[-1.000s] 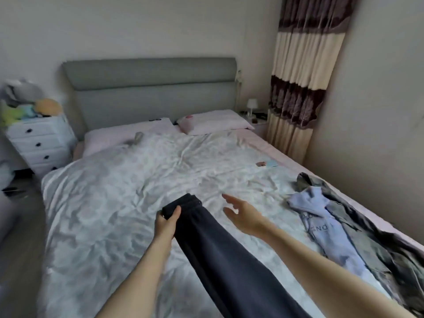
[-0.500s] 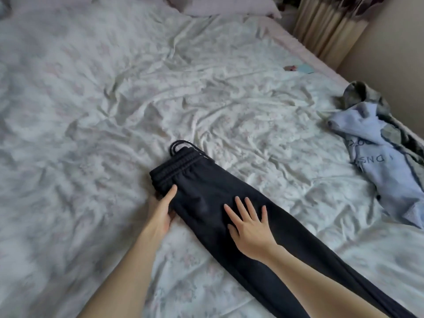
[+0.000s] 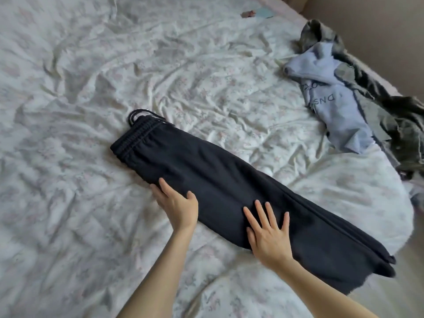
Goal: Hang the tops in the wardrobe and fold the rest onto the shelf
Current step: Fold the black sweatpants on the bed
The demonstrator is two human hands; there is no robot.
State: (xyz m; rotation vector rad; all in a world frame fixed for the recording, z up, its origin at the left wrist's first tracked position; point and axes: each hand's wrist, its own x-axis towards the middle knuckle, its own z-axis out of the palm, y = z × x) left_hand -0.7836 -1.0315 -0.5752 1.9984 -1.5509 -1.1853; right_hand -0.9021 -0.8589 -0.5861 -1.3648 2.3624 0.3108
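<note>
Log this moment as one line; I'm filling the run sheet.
step: smoothing trousers | black trousers: flat on bed | left hand: flat at near edge | right hand: flat on top | blue top: unfolded, right

A pair of dark trousers point(image 3: 229, 191) lies flat and lengthwise-folded on the bed point(image 3: 91, 111), waistband toward the middle and leg ends reaching the bed's near right edge. The left hand point(image 3: 177, 203) rests with straight fingers on the trousers' near edge below the waistband, and the right hand point(image 3: 268, 235) presses flat, fingers spread, farther down the legs. A light blue top point(image 3: 332, 99) lies on a grey-green garment point(image 3: 394, 111) along the far right edge.
</note>
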